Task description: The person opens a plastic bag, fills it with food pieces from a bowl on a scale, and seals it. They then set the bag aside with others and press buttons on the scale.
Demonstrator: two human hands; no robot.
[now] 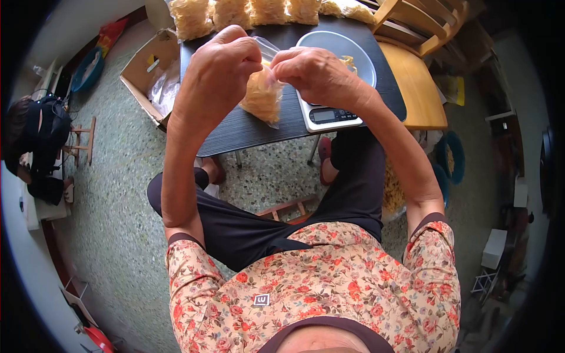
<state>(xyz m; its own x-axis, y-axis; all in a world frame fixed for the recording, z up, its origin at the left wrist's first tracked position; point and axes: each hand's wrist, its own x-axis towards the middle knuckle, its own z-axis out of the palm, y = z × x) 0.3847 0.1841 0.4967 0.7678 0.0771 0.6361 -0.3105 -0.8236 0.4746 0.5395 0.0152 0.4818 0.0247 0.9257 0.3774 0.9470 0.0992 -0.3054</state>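
Note:
A clear plastic bag (263, 105) of pale yellow, dried-looking strips stands near the front edge of the dark table (226, 135). My left hand (220, 67) has its fingers closed on one side of the bag's gathered top. On the other side of that top, my right hand (315, 73) pinches the plastic between thumb and fingers. Just beneath my right forearm is a white digital kitchen scale (331, 120). A pale round bowl (359, 50) rests on the scale, with a few yellow strips in it, partly hidden by my right hand.
Several filled bags (268, 12) line the table's far edge. A cardboard box (138, 79) with plastic inside stands left of the table. To the right is a wooden chair (421, 97). Beside my right leg lies a heap of yellow pieces (393, 191), near blue-green basins (452, 156).

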